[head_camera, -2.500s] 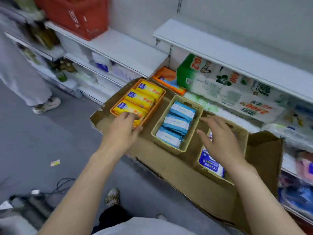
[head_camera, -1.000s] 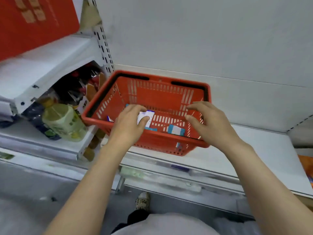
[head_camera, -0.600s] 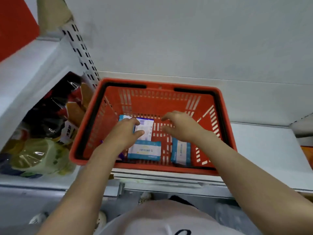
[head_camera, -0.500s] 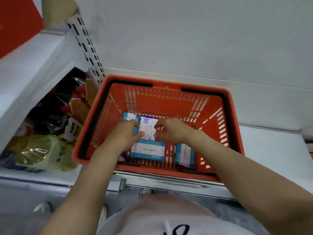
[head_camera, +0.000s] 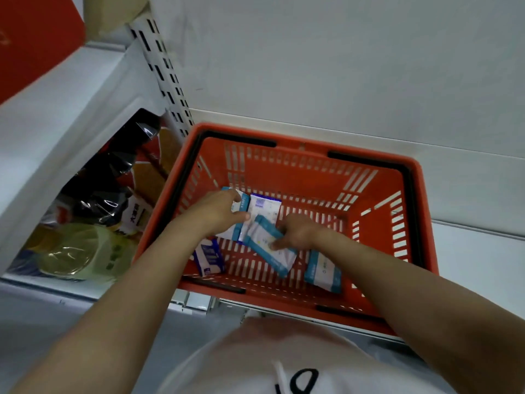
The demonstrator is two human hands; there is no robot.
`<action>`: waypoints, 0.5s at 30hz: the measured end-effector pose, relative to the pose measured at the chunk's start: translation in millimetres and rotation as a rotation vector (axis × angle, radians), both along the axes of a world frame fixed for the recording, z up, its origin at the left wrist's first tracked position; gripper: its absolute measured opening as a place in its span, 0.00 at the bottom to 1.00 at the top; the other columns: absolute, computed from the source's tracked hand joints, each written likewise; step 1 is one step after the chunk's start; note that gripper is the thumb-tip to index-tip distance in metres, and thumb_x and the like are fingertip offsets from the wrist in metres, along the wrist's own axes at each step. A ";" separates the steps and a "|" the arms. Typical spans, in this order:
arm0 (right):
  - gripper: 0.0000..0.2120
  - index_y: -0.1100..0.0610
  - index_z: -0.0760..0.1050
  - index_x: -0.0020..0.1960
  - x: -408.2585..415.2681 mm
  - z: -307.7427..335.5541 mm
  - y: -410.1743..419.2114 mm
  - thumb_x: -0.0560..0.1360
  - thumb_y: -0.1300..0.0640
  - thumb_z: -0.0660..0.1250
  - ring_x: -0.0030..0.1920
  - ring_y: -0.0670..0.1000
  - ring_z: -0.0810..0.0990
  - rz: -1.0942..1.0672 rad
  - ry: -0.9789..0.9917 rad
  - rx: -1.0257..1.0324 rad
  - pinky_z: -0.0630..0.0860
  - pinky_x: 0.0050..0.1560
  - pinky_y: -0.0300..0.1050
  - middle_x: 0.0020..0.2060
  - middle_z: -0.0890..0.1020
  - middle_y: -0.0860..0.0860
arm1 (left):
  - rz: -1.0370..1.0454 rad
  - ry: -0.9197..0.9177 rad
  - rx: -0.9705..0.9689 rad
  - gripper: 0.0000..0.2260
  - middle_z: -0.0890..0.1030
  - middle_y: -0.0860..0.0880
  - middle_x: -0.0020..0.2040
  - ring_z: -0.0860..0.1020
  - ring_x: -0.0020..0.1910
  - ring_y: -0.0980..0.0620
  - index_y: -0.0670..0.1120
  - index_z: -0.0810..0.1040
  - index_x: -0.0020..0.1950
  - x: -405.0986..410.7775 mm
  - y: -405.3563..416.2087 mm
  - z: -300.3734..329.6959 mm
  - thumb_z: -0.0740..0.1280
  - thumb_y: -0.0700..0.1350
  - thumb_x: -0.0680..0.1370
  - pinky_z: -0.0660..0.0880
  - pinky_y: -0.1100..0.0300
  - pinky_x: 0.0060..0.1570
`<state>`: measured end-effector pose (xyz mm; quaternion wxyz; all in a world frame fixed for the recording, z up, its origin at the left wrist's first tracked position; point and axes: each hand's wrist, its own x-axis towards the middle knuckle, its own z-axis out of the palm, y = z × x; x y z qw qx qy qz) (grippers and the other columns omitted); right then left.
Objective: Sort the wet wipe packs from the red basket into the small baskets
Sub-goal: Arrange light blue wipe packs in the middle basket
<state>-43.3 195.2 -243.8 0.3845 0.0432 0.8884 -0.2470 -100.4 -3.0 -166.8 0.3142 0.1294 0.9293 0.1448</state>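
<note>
Packs lie in the red basket (head_camera: 298, 160). My left hand (head_camera: 218, 213) grips one pack (head_camera: 238, 220); my right hand (head_camera: 298, 233) pinches a tilted pack (head_camera: 267, 245) beside it. I should lift both flat and clear the rim.

Both hands are down in the red basket (head_camera: 287, 166). The left hand (head_camera: 216, 214) grips a pack (head_camera: 237, 220); the right hand (head_camera: 298, 233) pinches a tilted pack (head_camera: 270, 247). Two more packs lie near, one at each side.
</note>
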 end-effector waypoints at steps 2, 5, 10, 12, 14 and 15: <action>0.13 0.50 0.78 0.52 -0.9 19.9 19.9 0.73 0.44 0.72 0.45 0.47 0.80 -0.143 0.032 -0.046 0.73 0.39 0.40 0.45 0.82 0.47 | 0.054 -0.079 0.013 0.31 0.68 0.44 0.74 0.72 0.67 0.45 0.46 0.65 0.76 -11.4 12.0 -11.0 0.66 0.59 0.77 0.69 0.57 0.57; 0.15 0.49 0.78 0.56 8.8 44.0 44.2 0.73 0.44 0.73 0.44 0.45 0.81 -0.349 0.103 -0.115 0.75 0.37 0.40 0.44 0.82 0.45 | 0.195 -0.135 -0.053 0.32 0.69 0.41 0.73 0.73 0.63 0.46 0.39 0.65 0.74 -19.1 27.0 -32.1 0.65 0.59 0.78 0.69 0.57 0.56; 0.10 0.45 0.76 0.49 31.7 65.1 66.2 0.72 0.44 0.74 0.42 0.45 0.83 -0.489 0.156 -0.178 0.79 0.38 0.41 0.43 0.83 0.44 | 0.364 -0.138 0.079 0.18 0.79 0.41 0.53 0.81 0.48 0.45 0.40 0.72 0.59 -18.6 38.3 -67.9 0.71 0.49 0.77 0.80 0.54 0.45; 0.09 0.45 0.76 0.46 38.6 71.8 70.5 0.72 0.45 0.74 0.43 0.46 0.84 -0.504 0.179 -0.169 0.81 0.41 0.44 0.43 0.83 0.44 | 0.163 0.042 -0.118 0.25 0.77 0.42 0.59 0.77 0.55 0.44 0.41 0.68 0.68 -16.0 39.4 -74.4 0.70 0.51 0.77 0.76 0.56 0.48; 0.08 0.45 0.77 0.47 44.1 76.1 72.4 0.73 0.45 0.73 0.44 0.46 0.83 -0.496 0.169 -0.149 0.82 0.44 0.46 0.44 0.83 0.45 | -0.007 0.239 -0.212 0.29 0.69 0.42 0.69 0.69 0.67 0.41 0.45 0.65 0.73 -17.3 39.0 -80.1 0.70 0.52 0.76 0.71 0.51 0.61; 0.09 0.46 0.77 0.50 46.0 77.3 72.7 0.73 0.45 0.73 0.44 0.46 0.83 -0.486 0.157 -0.139 0.81 0.45 0.46 0.44 0.83 0.45 | -0.043 0.245 -0.224 0.30 0.66 0.42 0.72 0.65 0.70 0.41 0.47 0.64 0.74 -19.0 39.2 -81.1 0.71 0.52 0.76 0.67 0.49 0.66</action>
